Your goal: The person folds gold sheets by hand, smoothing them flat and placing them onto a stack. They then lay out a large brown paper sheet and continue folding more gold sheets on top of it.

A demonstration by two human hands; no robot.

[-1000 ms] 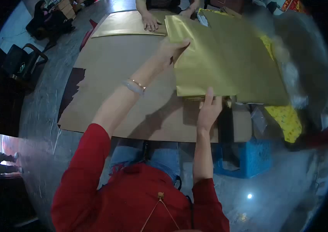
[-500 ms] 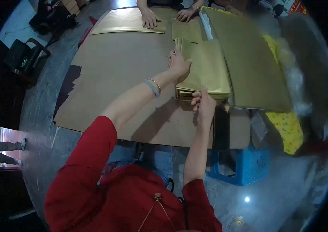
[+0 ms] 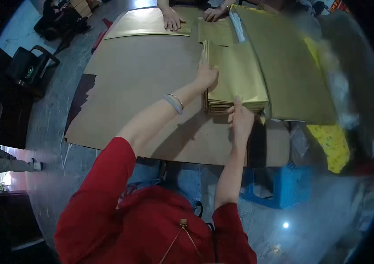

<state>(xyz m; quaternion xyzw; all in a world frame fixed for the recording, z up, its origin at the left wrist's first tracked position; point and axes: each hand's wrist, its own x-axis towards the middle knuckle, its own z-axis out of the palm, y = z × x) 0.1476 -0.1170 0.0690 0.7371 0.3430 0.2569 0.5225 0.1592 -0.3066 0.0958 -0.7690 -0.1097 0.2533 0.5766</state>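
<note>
A thick stack of gold paper sheets [image 3: 235, 72] lies on the cardboard-covered table [image 3: 143, 83]. My left hand [image 3: 206, 77] grips the stack's left edge, thumb on top and fingers along the side. At the near edge, my right hand [image 3: 241, 116] pinches the stack, its thumb on the top sheet and its fingers curled against the front. The sheets' edges show as uneven layers at the front and left. Beyond the stack lies a smaller gold piece [image 3: 215, 33].
Across the table, a co-worker's hands [image 3: 172, 20] rest near a large gold sheet [image 3: 143, 24]. A tall gold pile [image 3: 288, 70] stands to the right, with yellow patterned material [image 3: 333, 147] beside it. A blue stool [image 3: 283, 189] is below the near edge.
The stack's sheets look more evenly lined up at the left and front edges. My right hand has shifted slightly right, and the whole view has moved a little.
</note>
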